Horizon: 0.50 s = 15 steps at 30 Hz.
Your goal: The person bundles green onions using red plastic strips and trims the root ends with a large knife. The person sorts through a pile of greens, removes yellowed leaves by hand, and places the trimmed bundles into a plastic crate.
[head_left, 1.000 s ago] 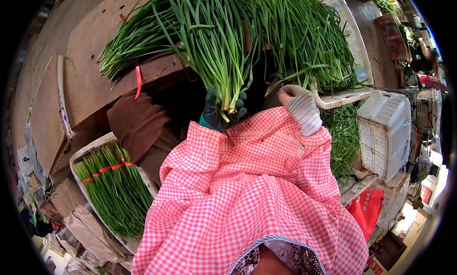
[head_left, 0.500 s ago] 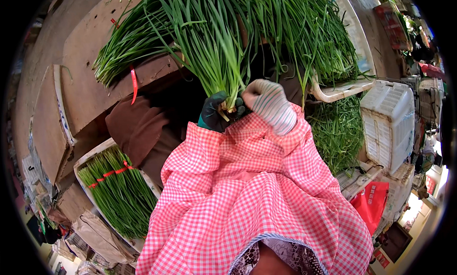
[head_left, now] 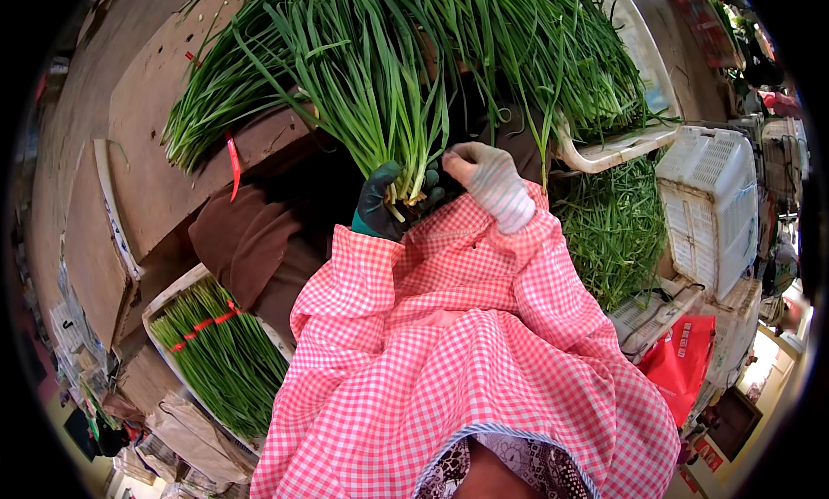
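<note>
Your left hand (head_left: 378,204), in a dark green glove, is gripping a bunch of garlic chives (head_left: 380,123) around its pale base, and the leaves are fanning out toward 12 o'clock. Your right hand (head_left: 490,178), in a striped covering, is hovering just beside the stems at 3 o'clock from the left, its fingers curling inward; you cannot tell whether they are pinching anything. Taking the left hand as the centre, more chives (head_left: 224,93) are lying on a brown board (head_left: 164,110) at 10 o'clock, with a red tie (head_left: 233,167) hanging near its edge. Another heap (head_left: 579,76) is filling a white tray (head_left: 623,151) at 2 o'clock. Loose greens (head_left: 615,236) are sitting at 3 o'clock, beside a white crate (head_left: 704,210). Red-banded bundles (head_left: 224,369) are resting in a white container (head_left: 177,284) at 7 to 8 o'clock.
</note>
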Available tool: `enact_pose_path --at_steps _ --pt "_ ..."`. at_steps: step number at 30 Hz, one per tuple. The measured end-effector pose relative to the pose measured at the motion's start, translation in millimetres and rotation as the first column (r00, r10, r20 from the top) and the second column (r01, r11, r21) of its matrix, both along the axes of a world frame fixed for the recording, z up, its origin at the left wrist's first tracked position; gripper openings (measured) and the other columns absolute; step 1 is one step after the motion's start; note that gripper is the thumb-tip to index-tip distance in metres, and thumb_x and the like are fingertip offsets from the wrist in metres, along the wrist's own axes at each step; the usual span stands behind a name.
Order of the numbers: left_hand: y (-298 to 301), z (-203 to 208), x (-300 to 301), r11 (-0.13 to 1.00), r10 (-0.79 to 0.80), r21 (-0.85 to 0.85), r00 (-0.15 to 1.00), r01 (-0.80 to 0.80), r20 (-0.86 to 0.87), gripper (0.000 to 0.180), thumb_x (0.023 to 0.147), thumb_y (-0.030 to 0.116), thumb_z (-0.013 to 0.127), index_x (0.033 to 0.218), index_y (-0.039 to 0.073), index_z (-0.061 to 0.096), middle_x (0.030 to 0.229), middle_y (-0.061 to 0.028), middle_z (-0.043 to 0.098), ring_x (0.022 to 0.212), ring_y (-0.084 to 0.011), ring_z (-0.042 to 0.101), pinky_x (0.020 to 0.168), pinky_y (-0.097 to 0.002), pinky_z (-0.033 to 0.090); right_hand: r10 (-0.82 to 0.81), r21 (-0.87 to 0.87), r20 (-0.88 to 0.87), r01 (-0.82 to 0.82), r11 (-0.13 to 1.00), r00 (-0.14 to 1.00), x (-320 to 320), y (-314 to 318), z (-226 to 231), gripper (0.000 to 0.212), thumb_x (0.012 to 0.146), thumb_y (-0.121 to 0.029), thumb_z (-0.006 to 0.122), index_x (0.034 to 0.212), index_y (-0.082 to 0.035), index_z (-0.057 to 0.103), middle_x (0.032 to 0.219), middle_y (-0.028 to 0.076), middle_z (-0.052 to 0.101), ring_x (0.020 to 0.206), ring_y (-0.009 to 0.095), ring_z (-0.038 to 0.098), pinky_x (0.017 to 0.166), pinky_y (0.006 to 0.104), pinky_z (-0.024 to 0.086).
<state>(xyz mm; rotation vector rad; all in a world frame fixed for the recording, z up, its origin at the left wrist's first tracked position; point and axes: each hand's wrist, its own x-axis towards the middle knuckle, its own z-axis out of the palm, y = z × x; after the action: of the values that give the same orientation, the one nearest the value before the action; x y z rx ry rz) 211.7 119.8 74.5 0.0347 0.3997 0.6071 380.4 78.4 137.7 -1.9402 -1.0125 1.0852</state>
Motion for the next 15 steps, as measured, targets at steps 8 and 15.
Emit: enact_pose_path --at_steps 8,15 --pt "-3.7 -31.7 0.3 0.99 0.006 0.136 0.982 0.02 -0.189 0.032 0.084 0.023 0.054 0.106 0.0 0.054 0.094 -0.0162 0.06 0.086 -0.0296 0.06 0.084 -0.046 0.049 -0.068 0.027 -0.035 0.069 0.997 0.997 -11.9 15.8 -17.2 0.021 0.073 -0.019 0.063 0.08 0.0 0.064 0.075 0.013 0.062 0.07 0.024 0.061 0.065 0.031 0.048" --pt "-5.0 -63.8 8.9 0.998 0.05 0.038 0.979 -0.043 -0.195 0.024 0.084 0.019 0.055 0.096 -0.002 0.059 0.09 -0.014 0.061 0.083 -0.0265 0.059 0.078 -0.0419 0.05 0.044 0.261 0.028 -0.049 0.964 0.999 -32.7 -5.3 -3.7 0.01 0.073 -0.007 0.065 0.073 0.001 0.06 0.065 0.009 0.058 0.061 0.013 0.057 0.055 0.0256 0.045"
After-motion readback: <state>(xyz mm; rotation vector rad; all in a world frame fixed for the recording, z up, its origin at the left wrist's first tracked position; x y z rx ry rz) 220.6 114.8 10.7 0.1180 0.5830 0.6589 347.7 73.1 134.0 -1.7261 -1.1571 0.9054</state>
